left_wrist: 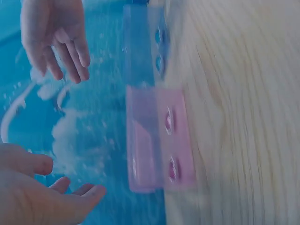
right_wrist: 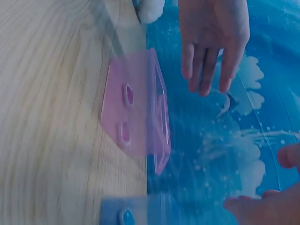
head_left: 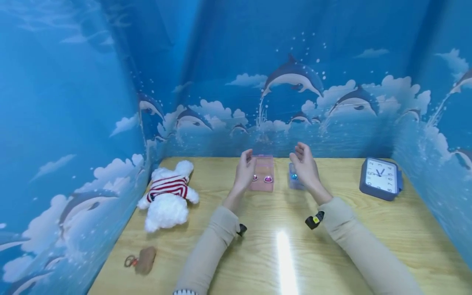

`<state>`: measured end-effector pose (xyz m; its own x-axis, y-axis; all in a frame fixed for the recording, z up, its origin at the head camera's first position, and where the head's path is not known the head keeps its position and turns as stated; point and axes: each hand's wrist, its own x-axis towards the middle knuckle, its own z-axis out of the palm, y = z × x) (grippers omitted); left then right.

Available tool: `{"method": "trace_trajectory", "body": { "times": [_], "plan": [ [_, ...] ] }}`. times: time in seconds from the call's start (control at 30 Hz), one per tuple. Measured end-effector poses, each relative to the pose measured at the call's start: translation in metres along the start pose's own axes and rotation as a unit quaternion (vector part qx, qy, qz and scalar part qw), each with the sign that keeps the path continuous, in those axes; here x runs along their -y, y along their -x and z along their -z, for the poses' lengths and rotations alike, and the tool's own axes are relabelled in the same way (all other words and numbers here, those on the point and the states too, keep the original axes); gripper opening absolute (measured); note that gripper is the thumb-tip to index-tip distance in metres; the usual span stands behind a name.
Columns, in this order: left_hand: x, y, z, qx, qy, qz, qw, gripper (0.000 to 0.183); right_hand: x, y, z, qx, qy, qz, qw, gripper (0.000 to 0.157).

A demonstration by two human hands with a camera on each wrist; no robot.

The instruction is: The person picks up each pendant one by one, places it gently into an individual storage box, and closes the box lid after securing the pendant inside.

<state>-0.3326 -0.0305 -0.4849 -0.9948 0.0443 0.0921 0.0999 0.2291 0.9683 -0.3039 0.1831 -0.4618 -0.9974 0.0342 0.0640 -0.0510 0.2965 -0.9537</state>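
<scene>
A see-through pink plastic box [head_left: 263, 186] sits near the table's back edge with two pink gems [head_left: 268, 179] in white rims. Its lid appears raised on the far side. To its right is a smaller see-through blue box [head_left: 296, 184]; the left wrist view shows two blue gems [left_wrist: 159, 64] on it. My left hand [head_left: 245, 172] hovers by the left side of the pink box, fingers loosely bent and holding nothing. Over the right part of the blue box is my right hand [head_left: 307, 167], relaxed and with nothing in it, hiding some of that box.
On the left of the table [head_left: 258, 254] lies a white plush toy [head_left: 167, 211] in a red-striped shirt. Nearer me is a brown pouch [head_left: 146, 260] with a ring. A blue square clock [head_left: 381, 176] stands at the right. Dolphin-printed blue cloth [head_left: 228, 45] walls the table.
</scene>
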Motion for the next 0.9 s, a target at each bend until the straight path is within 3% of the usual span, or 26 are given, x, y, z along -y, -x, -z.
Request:
{"method": "trace_trajectory", "body": {
  "times": [0.17,0.3,0.6,0.9],
  "plan": [
    [0.012,-0.010,0.012,-0.009,-0.019,0.067,0.9975,0.054,-0.001,-0.013,-0.031,0.092,-0.004,-0.037,0.995,0.077],
    [0.022,-0.014,0.015,-0.002,-0.018,0.105,0.9943,0.059,-0.004,-0.020,-0.047,0.123,-0.001,-0.078,0.989,0.080],
    [0.027,-0.017,0.016,0.020,0.008,0.134,0.9907,0.056,-0.011,-0.029,-0.059,0.116,-0.024,-0.145,0.982,0.083],
    [0.022,-0.017,0.021,0.027,0.024,0.158,0.9868,0.058,-0.015,-0.032,-0.069,0.097,-0.086,-0.149,0.980,0.077]
  ]
}}
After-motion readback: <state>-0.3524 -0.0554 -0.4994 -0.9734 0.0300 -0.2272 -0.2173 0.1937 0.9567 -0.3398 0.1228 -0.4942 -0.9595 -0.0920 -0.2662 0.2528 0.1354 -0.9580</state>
